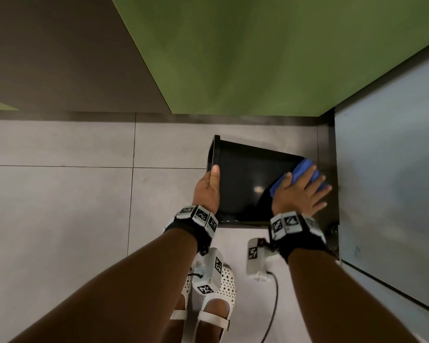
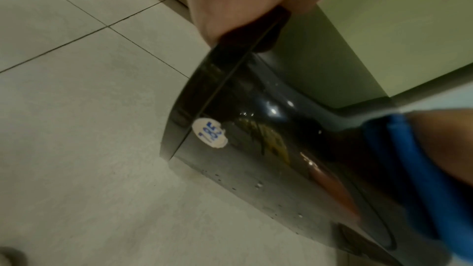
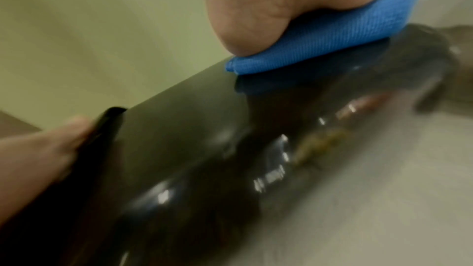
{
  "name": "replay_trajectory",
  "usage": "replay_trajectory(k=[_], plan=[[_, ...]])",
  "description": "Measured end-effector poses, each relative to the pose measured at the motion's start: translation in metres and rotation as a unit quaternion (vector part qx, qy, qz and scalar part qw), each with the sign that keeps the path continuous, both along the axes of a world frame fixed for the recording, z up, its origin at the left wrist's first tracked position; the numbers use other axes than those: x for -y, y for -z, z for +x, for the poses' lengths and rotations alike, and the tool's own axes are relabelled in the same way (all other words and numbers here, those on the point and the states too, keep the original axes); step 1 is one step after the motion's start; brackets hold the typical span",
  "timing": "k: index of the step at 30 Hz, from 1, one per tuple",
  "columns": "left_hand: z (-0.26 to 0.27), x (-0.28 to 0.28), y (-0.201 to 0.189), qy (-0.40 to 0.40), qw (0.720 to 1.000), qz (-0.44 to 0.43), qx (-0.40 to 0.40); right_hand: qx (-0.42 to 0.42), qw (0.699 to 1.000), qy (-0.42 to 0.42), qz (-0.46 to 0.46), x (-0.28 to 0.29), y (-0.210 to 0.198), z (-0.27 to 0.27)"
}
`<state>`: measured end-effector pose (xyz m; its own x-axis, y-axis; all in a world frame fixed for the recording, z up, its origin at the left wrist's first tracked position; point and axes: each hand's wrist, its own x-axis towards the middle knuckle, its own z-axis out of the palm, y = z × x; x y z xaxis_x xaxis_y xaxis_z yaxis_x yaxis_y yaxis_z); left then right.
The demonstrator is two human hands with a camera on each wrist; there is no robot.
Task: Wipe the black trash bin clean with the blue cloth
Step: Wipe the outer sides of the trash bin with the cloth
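The glossy black trash bin (image 1: 243, 184) lies tipped on its side on the floor, rim to the left and base to the right. My left hand (image 1: 209, 184) grips the rim, thumb on the outside. My right hand (image 1: 300, 191) presses the folded blue cloth (image 1: 304, 168) flat on the bin's upper side near the base, fingers spread. In the left wrist view the bin (image 2: 256, 128) carries a round white sticker (image 2: 210, 132), and the cloth (image 2: 409, 159) shows at the right. The right wrist view has the cloth (image 3: 332, 37) under my palm on the bin (image 3: 204, 149).
A green panel (image 1: 258, 58) stands just behind the bin and a grey-blue panel (image 1: 394, 169) closes the right side, forming a corner. Grey floor tiles (image 1: 60, 194) stretch to the left. My foot in a white sandal (image 1: 216, 305) and a black cable (image 1: 274, 305) are below.
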<state>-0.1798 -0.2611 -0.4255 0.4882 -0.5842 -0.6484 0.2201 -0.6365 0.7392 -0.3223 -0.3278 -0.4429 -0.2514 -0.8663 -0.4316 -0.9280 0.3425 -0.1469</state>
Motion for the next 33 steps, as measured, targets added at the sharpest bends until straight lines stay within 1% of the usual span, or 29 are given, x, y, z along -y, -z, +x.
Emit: replay_trajectory(k=[1,2,4,6,8,9,10,11,12,14,17,19,21,22,23,24,25,28,30,32,33], plan=[[0.001,0.001,0.001,0.003,1.0,0.003,0.0,-0.007,1.0,0.002,-0.013,-0.015,-0.001,0.003],[0.001,0.001,0.004,0.006,1.0,0.008,0.0,-0.01,0.999,-0.03,-0.021,-0.032,-0.002,0.008],[0.002,0.001,0.005,0.013,1.0,0.02,-0.006,-0.004,0.988,-0.151,-0.003,-0.064,-0.007,0.021],[0.003,-0.001,0.006,0.014,0.999,0.021,-0.03,0.014,0.965,-0.261,-0.008,-0.085,-0.01,0.037],[0.004,-0.002,0.003,0.016,0.999,0.013,-0.04,0.037,0.943,-0.331,0.002,-0.079,-0.014,0.053],[0.004,-0.001,0.0,0.023,0.999,0.012,-0.024,0.047,0.93,-0.365,0.004,-0.067,-0.015,0.058],[0.003,-0.001,0.0,0.03,0.999,0.009,-0.002,0.051,0.918,-0.393,-0.015,-0.052,-0.013,0.058],[0.004,-0.002,0.0,0.035,0.999,0.004,0.021,0.055,0.914,-0.402,-0.021,-0.034,-0.009,0.056],[0.003,-0.003,0.001,0.034,0.999,0.003,0.031,0.058,0.921,-0.385,-0.016,-0.015,-0.007,0.051],[0.003,-0.002,0.001,0.032,0.999,0.005,0.03,0.045,0.948,-0.314,-0.015,0.019,-0.003,0.035],[0.001,-0.002,-0.001,0.02,0.999,0.008,0.029,0.015,0.976,-0.216,-0.012,0.04,0.003,0.004],[-0.001,-0.002,-0.003,0.008,1.0,0.004,0.018,0.007,0.992,-0.124,-0.007,0.031,0.003,-0.009],[-0.003,-0.003,-0.002,0.002,1.0,0.003,0.005,0.007,1.0,-0.003,0.002,0.011,0.003,-0.012],[-0.002,-0.003,-0.001,0.001,1.0,0.007,0.002,0.002,0.999,0.036,0.013,-0.001,0.002,-0.01],[-0.002,-0.002,-0.001,0.002,1.0,0.012,-0.001,-0.007,0.999,0.046,0.025,-0.016,0.001,-0.006],[-0.001,-0.002,-0.001,0.007,1.0,0.014,-0.004,-0.016,0.999,0.028,0.03,-0.031,0.001,-0.002],[0.0,-0.001,-0.001,0.016,1.0,0.014,-0.005,-0.02,0.999,-0.008,0.031,-0.046,0.0,0.004],[0.002,0.0,-0.002,0.048,0.999,0.024,-0.008,-0.01,0.987,-0.162,0.007,-0.085,-0.006,0.028],[0.006,-0.001,-0.003,0.057,0.998,0.035,-0.023,0.006,0.964,-0.265,0.005,-0.096,-0.008,0.046],[0.008,-0.003,-0.005,0.053,0.997,0.031,-0.044,0.027,0.936,-0.351,-0.005,-0.084,-0.01,0.057],[0.008,-0.002,-0.006,0.063,0.997,0.026,-0.034,0.03,0.925,-0.38,-0.01,-0.072,-0.009,0.057]])
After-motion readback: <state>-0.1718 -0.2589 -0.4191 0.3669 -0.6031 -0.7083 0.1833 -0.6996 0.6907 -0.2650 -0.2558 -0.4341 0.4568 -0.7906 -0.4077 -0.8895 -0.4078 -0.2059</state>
